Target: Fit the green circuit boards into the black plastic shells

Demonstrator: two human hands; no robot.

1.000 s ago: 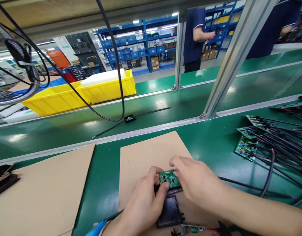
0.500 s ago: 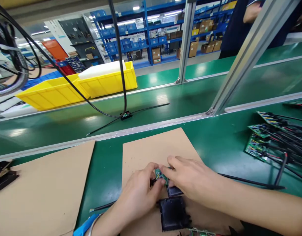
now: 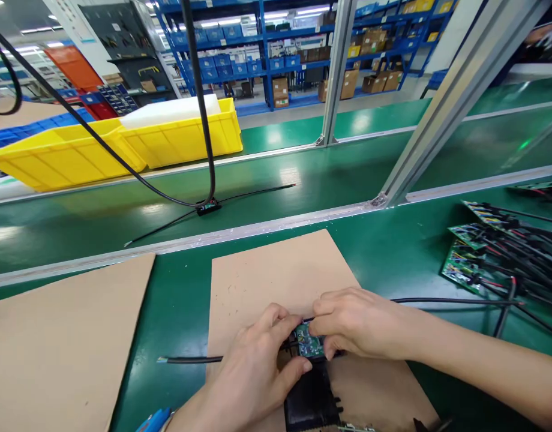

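Note:
A small green circuit board (image 3: 309, 344) is pinched between both hands over a brown cardboard sheet (image 3: 276, 276). My left hand (image 3: 253, 372) grips its left edge with curled fingers. From the other side, my right hand (image 3: 354, 324) holds its right edge, fingers closed on it. Just below the board lies a black plastic housing (image 3: 311, 402). A black cable (image 3: 190, 360) runs out to the left from under my left hand, and another black cable (image 3: 442, 301) leads off to the right.
A pile of green circuit boards with black and red wires (image 3: 492, 252) lies at the right. A second cardboard sheet (image 3: 64, 348) sits at the left. Beyond a metal rail, the green conveyor (image 3: 303, 180) carries a wired black module (image 3: 207, 207). Yellow bins (image 3: 123, 144) stand behind.
The view has dropped and shifted right. Both hands have kept hold of the circuit board and brought it flatter, just above the black housing. The black cable's end now shows at the left.

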